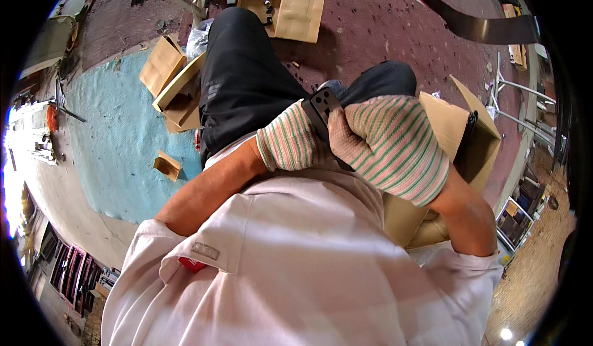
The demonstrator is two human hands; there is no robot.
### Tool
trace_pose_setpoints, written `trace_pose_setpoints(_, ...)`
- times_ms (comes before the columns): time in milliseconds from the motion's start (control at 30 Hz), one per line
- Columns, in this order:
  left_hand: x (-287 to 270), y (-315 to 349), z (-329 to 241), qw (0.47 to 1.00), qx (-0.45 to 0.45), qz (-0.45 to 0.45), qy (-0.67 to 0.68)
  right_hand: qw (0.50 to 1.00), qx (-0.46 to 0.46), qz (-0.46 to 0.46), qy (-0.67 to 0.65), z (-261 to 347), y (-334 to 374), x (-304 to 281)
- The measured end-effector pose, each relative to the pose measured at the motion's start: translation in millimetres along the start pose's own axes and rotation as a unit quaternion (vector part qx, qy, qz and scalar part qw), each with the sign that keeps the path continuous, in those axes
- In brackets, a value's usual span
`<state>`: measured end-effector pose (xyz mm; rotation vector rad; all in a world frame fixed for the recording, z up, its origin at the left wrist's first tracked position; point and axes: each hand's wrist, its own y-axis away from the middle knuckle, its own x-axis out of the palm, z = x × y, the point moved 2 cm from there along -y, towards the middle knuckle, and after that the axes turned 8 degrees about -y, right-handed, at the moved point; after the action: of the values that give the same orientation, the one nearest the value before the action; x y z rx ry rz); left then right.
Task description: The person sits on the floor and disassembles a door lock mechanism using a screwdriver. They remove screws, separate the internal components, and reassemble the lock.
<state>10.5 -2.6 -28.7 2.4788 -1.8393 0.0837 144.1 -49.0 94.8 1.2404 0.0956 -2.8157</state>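
Note:
Both my hands wear striped knit gloves and meet in front of my lap. Between them is a flat dark piece (323,104), long and narrow, with several round holes near its rounded upper end. My left hand (288,138) closes on its left side, the fingers mostly hidden behind it. My right hand (392,145) wraps round its right side, with the thumb and curled fingers pressed against it. The lower part of the piece is largely covered by the right glove. A small dark end shows below the hands.
An open cardboard box (299,17) with small dark parts lies beyond my knees. Another open box (445,122) stands close on my right. Folded cardboard (164,68) and a small carton (167,166) are on the left, by a blue mat (111,142). A dark curved strip (475,25) lies far right.

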Motion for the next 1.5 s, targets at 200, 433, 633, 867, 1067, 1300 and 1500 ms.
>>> trace_pose_setpoints(200,-3.9,-5.1,-26.5,0.991,-0.009,0.041,-0.126,0.977,-0.002,0.037,-0.209,-35.1,6.4,-5.6)
trace_pose_setpoints(433,-4.9,-6.6,-8.8,0.979,0.055,0.027,-0.194,1.0,0.008,0.003,0.013,-8.4,6.2,-1.8)
trace_pose_setpoints(633,0.3,-2.7,-13.0,0.998,-0.04,0.041,0.011,0.957,0.104,0.068,-0.262,-41.8,4.1,-2.8)
trace_pose_setpoints(867,1.5,-5.4,-15.7,0.989,-0.07,0.01,0.131,0.946,0.161,0.099,-0.265,-48.2,2.1,-2.2)
trace_pose_setpoints(1067,5.4,-10.7,0.2,0.977,-0.026,0.006,0.212,0.985,0.087,0.036,-0.144,-25.8,2.6,-3.9)
trace_pose_setpoints(1300,-2.8,-4.7,-28.7,0.997,-0.072,0.026,-0.021,0.975,0.03,0.028,-0.22,-37.6,5.4,-5.4)
trace_pose_setpoints(1500,-2.9,-5.1,-27.0,0.997,-0.059,-0.008,-0.046,0.956,0.115,0.068,-0.263,-44.3,6.5,-2.3)
